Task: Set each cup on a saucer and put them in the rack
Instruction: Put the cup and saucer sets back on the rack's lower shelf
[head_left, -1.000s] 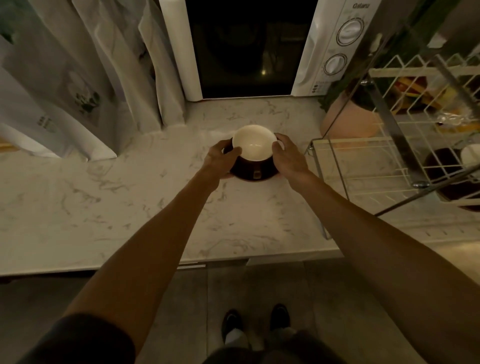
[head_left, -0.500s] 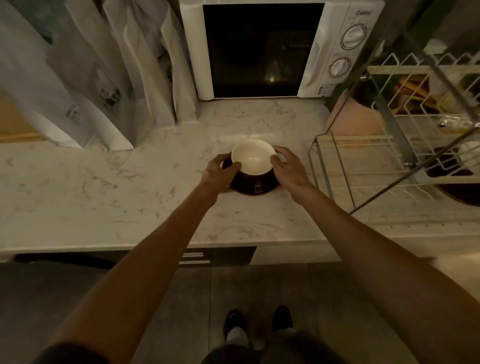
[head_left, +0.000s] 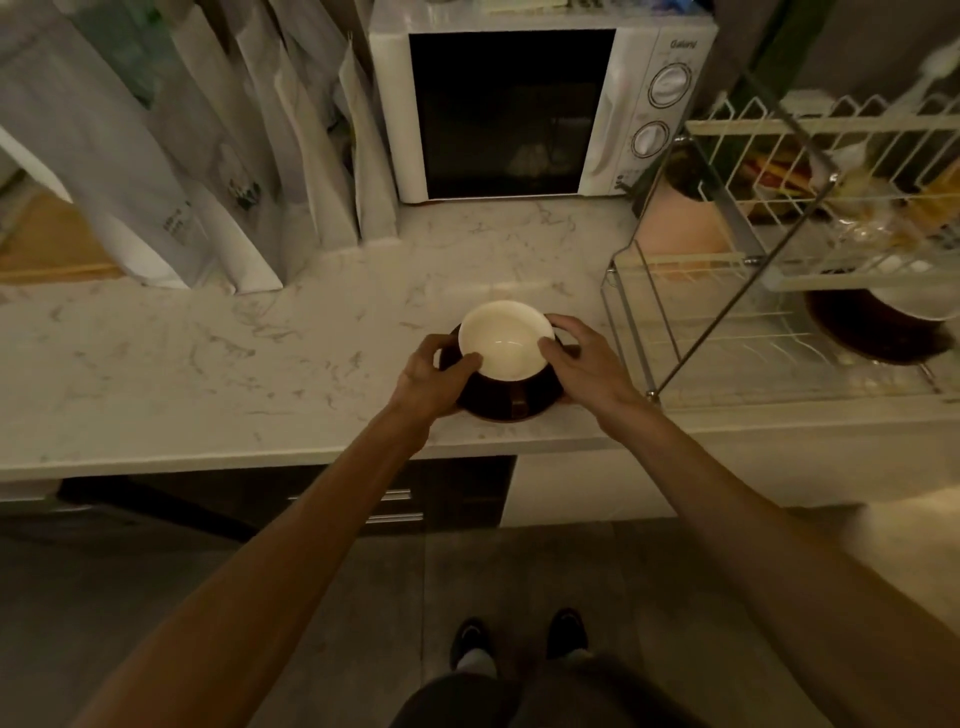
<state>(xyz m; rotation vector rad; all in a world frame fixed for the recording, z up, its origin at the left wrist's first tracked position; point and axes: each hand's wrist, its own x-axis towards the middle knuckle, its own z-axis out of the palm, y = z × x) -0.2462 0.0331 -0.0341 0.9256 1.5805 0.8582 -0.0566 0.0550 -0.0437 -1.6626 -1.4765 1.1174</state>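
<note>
- Cup, white inside and dark outside, sits upright on a dark saucer near the front edge of the marble bench, roughly centre frame.
- Left hand closed on the left side of the pair: thumb laid against the cup's rim, fingers curled down by the saucer's edge. Whether the fingertips are under the saucer is hidden.
- Right hand mirrors it on the right side, thumb at the rim, fingers spread over the far side of the saucer.
- Reason for the two-sided hold, as I judge it: cup and saucer are loose on each other, so a thumb on each side keeps the cup from sliding while the saucer carries the weight.
- A small handle-like tab shows on the cup's near side, facing the person; neither hand uses it.
- Wire rack stands just right of the pair on the same bench. Its lower tier already holds another dark saucer with a cup, set toward the right end, leaving open wire on the near left side.
- Judged stage: this pair is assembled and gripped, not yet in the rack. The next move calls for a level lift rightward, clearing the rack's front frame.
- Risk: a tilt would let the cup skate.
- Microwave and paper bags stand behind, well clear.
</note>
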